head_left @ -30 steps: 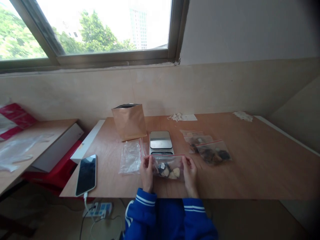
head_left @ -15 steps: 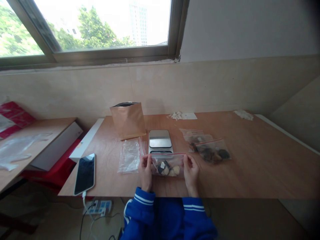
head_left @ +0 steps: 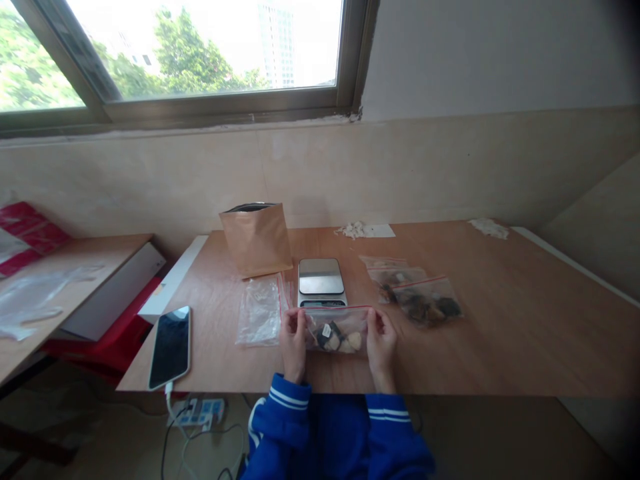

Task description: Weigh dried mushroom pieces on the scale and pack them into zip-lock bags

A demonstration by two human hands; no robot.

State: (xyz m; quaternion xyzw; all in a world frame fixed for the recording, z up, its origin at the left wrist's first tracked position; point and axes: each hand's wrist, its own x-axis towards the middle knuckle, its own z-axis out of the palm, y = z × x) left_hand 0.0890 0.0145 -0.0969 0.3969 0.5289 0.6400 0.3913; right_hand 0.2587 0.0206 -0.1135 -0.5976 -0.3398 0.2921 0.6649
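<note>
Two hands, left hand [head_left: 293, 340], right hand [head_left: 381, 341], pinching zip bag [head_left: 336, 329] corners

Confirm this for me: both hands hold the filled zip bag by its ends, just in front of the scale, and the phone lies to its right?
Not quite. The phone lies to the left, near the table's corner, as the head view shows. Both hands, left hand and right hand, do hold the zip bag before the scale.

A scale [head_left: 321, 283] is sitting mid-table [head_left: 500, 347], a paper pouch [head_left: 257, 239] standing behind-left, empty bags [head_left: 260, 311] lying left, filled bags [head_left: 417, 298] lying right, a phone [head_left: 171, 347] resting far left.
</note>
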